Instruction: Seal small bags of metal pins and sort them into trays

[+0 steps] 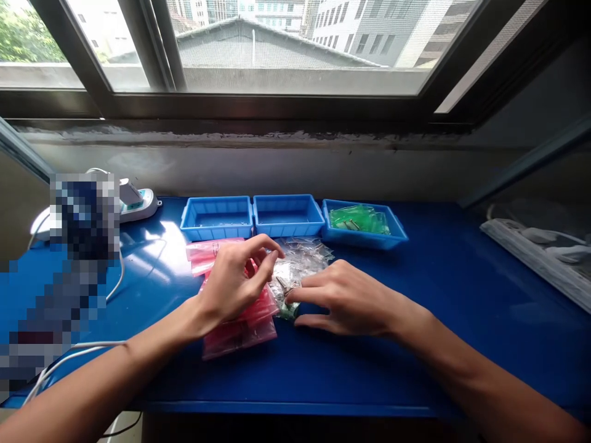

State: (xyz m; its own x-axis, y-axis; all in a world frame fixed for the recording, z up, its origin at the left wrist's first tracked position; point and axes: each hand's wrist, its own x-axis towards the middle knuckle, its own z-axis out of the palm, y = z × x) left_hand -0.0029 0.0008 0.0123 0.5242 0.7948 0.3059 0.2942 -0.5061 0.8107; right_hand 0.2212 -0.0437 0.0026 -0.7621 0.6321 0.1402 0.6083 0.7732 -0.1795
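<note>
My left hand [235,280] is over a spread of red plastic bags [240,338], its fingers curled and the tips of thumb and index finger close together. Whether anything thin is pinched there, I cannot make out. Stretched forward from the right, my right hand [346,298] has its thumb and fingers apart. Its index fingertip is at a few small metal pieces, which look like screws [282,284], on a heap of clear plastic bags [305,253]. A bit of green plastic [288,312] shows at the near end of that heap.
Behind the bags stand a left blue bin [217,234], a middle blue bin [289,229] and a right blue bin [364,240] holding green bags [357,216]. A power strip [143,206] and white cables [120,277] are at left. A long pale tray [535,261] is at far right.
</note>
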